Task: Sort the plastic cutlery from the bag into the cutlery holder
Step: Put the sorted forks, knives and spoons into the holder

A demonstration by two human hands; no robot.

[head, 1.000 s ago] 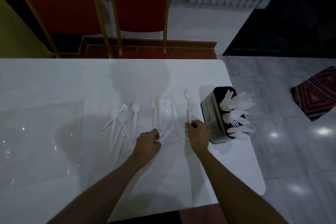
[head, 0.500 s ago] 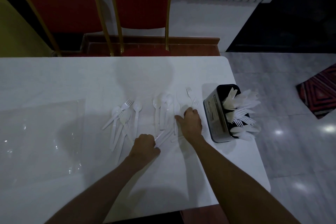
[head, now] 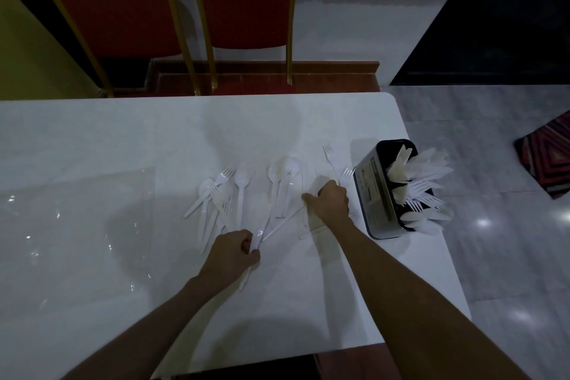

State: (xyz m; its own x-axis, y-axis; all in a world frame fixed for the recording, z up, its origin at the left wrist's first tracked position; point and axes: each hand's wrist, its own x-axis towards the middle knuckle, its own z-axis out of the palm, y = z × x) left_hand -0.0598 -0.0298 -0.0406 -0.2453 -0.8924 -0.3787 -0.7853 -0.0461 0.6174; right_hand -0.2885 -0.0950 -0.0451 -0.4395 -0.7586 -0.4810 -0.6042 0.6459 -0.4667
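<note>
White plastic cutlery lies loose on the white table (head: 154,139): a pile of forks and spoons (head: 216,197) on the left and several spoons (head: 285,174) in the middle. My left hand (head: 233,253) grips a few white handles, whose ends stick out below the fist. My right hand (head: 328,203) rests knuckles up with its fingers curled over pieces beside the holder. A fork (head: 328,155) runs in under its knuckles. The black cutlery holder (head: 377,197) stands at the table's right edge, with knives, forks and spoons leaning out of it. The clear bag (head: 77,225) lies flat at the left.
Two red chairs with gold frames (head: 246,3) stand behind the table's far edge. The right table edge drops to a grey tiled floor (head: 493,256) just past the holder. A patterned rug (head: 549,151) lies at far right.
My right hand slid away from me and a little left over the cutlery by the holder, then curled its fingers. My left hand pulled its handles slightly toward me.
</note>
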